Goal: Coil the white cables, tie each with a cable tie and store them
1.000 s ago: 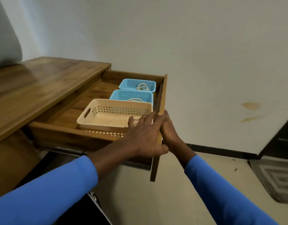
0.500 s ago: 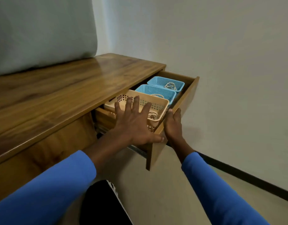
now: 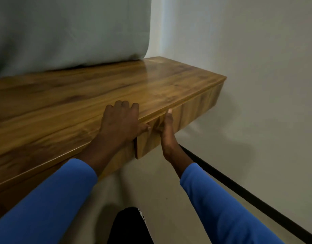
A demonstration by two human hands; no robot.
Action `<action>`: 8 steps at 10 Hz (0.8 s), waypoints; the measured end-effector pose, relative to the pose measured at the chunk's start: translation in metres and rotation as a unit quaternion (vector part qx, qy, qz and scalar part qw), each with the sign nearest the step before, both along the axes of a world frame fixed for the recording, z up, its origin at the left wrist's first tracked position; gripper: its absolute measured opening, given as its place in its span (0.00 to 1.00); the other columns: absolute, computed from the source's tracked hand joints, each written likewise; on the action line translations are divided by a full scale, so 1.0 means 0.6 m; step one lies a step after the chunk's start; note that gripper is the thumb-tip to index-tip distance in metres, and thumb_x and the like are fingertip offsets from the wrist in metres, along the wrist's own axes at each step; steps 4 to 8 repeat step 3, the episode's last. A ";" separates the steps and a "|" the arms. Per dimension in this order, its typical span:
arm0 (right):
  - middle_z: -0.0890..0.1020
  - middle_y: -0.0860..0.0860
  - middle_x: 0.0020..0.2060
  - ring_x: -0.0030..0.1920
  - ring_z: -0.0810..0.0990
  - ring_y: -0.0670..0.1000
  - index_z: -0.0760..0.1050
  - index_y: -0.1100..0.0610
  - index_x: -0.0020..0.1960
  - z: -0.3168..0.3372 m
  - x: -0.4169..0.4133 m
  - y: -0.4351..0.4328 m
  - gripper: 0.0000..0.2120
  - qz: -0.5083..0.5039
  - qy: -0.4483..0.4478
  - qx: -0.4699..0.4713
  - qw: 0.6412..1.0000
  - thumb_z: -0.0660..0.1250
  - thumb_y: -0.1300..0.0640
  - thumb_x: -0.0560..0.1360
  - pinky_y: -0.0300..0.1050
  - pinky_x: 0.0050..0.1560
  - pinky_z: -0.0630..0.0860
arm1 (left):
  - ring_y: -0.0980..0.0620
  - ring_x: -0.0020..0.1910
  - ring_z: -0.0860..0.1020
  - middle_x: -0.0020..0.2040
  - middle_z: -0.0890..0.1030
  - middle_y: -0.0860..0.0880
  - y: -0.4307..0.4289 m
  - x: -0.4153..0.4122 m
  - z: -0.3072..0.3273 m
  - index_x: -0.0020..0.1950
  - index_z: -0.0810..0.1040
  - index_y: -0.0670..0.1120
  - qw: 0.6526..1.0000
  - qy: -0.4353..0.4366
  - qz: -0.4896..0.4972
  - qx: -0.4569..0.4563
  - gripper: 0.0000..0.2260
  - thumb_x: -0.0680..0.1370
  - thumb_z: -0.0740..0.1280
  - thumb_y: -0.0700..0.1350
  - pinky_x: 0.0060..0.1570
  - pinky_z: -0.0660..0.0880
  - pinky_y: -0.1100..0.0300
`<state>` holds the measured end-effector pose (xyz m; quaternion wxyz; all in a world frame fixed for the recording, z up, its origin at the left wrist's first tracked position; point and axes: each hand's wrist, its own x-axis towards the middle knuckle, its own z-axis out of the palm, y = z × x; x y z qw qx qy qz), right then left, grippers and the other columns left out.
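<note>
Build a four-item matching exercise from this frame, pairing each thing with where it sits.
Things
1. left hand
2. right hand
3. grey cushion
4. black skirting strip

Places
A. along the foot of the wall
B. flat against the drawer front
C. on the front edge of the desk top
D. at the back of the desk top

Pairs: 1-C, 2-B, 3-D, 4-A
</note>
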<state>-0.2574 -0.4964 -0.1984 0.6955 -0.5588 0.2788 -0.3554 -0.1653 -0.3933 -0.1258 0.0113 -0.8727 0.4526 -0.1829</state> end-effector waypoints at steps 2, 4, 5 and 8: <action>0.55 0.49 0.84 0.82 0.58 0.56 0.47 0.45 0.85 0.012 0.021 -0.009 0.68 0.039 0.042 -0.024 0.998 0.56 0.10 0.55 0.67 0.80 0.58 | 0.42 0.66 0.73 0.68 0.76 0.43 -0.008 0.003 0.008 0.71 0.71 0.48 0.999 0.033 -0.013 -0.027 0.31 0.76 0.69 0.67 0.58 0.73 0.49; 0.69 0.50 0.78 0.77 0.68 0.54 0.59 0.50 0.82 0.044 -0.002 0.024 0.42 -0.064 0.041 -0.115 0.990 0.56 0.25 0.77 0.54 0.76 0.64 | 0.45 0.70 0.72 0.73 0.73 0.47 0.027 0.017 0.015 0.75 0.71 0.52 0.974 0.201 -0.061 -0.087 0.37 0.72 0.68 0.71 0.64 0.73 0.50; 0.69 0.50 0.78 0.77 0.68 0.54 0.59 0.50 0.82 0.044 -0.002 0.024 0.42 -0.064 0.041 -0.115 0.990 0.56 0.25 0.77 0.54 0.76 0.64 | 0.45 0.70 0.72 0.73 0.73 0.47 0.027 0.017 0.015 0.75 0.71 0.52 0.974 0.201 -0.061 -0.087 0.37 0.72 0.68 0.71 0.64 0.73 0.50; 0.69 0.50 0.78 0.77 0.68 0.54 0.59 0.50 0.82 0.044 -0.002 0.024 0.42 -0.064 0.041 -0.115 0.990 0.56 0.25 0.77 0.54 0.76 0.64 | 0.45 0.70 0.72 0.73 0.73 0.47 0.027 0.017 0.015 0.75 0.71 0.52 0.974 0.201 -0.061 -0.087 0.37 0.72 0.68 0.71 0.64 0.73 0.50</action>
